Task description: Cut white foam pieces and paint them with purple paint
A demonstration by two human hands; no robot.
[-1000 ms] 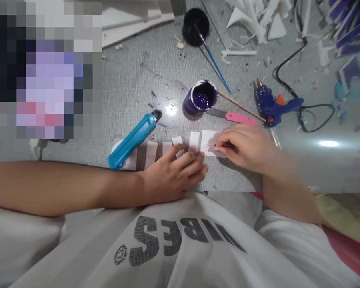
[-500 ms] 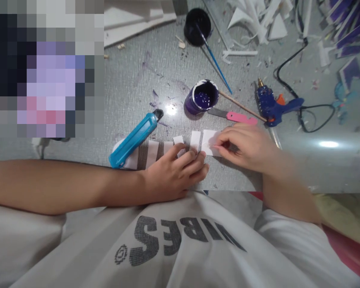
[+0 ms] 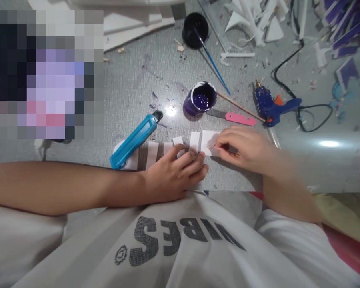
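now, squarish white card [image 3: 208, 141] flat — no clear long axis, right hand [image 3: 246, 150] pinching it, left hand [image 3: 174, 174] loose on strips [image 3: 151, 154]

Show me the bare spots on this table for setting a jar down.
Widest bare patch: the table between the blue cutter, the purple paint cup and the black lid. A smaller one lies right of the right hand, below the glue gun. Crowded: the scraps at the far right, and the white pieces by the left hand.
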